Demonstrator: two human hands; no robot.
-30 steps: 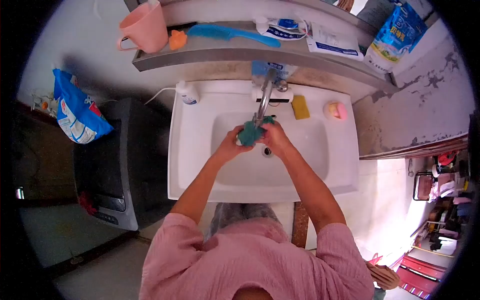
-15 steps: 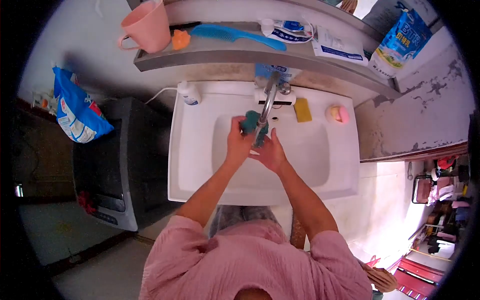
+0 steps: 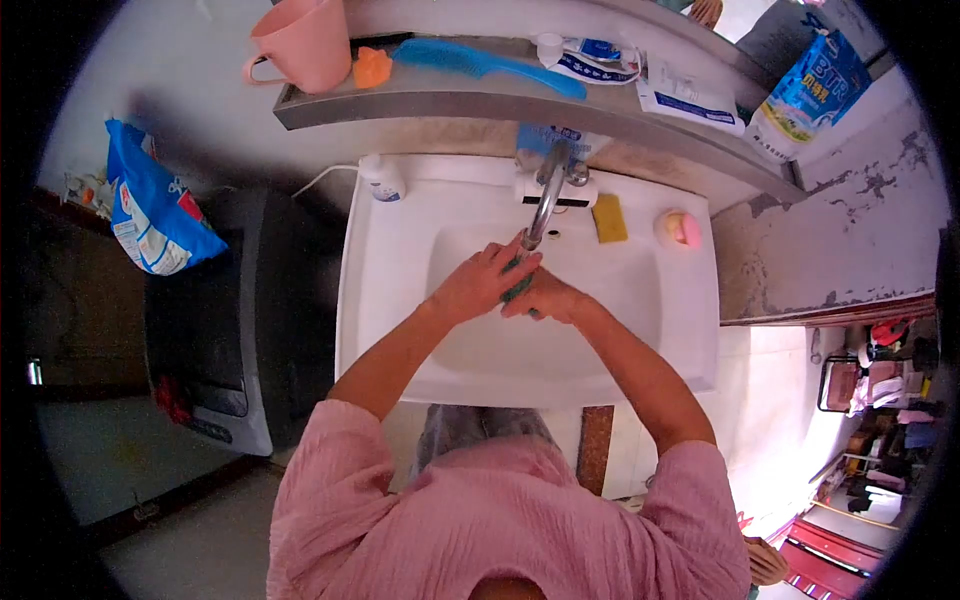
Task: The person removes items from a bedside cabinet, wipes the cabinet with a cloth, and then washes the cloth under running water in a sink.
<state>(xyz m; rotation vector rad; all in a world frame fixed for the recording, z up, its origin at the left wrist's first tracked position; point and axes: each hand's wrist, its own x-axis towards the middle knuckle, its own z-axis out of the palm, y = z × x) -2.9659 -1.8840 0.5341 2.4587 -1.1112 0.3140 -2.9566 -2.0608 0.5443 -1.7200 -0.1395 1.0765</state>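
Beneath the spout of the chrome faucet (image 3: 545,208), my two hands meet over the white washbasin (image 3: 388,345). A small crumpled dark green cloth (image 3: 517,289) is squeezed between them, mostly hidden by fingers. My left hand (image 3: 476,284) wraps it from the left, its fingertips just under the spout's end. From the right, my right hand (image 3: 552,298) presses against it with curled fingers. Whether water is running I cannot make out.
On the basin rim are a white bottle (image 3: 381,179), a yellow sponge (image 3: 609,219) and a pink round item (image 3: 679,230). The shelf (image 3: 430,108) above holds a pink mug (image 3: 305,45), a blue comb (image 3: 480,62) and tubes. A dark appliance (image 3: 225,320) stands left.
Both hands have closed tighter around the cloth, covering most of it. They sit slightly lower, and my right hand has turned inward. The view has shifted a little.
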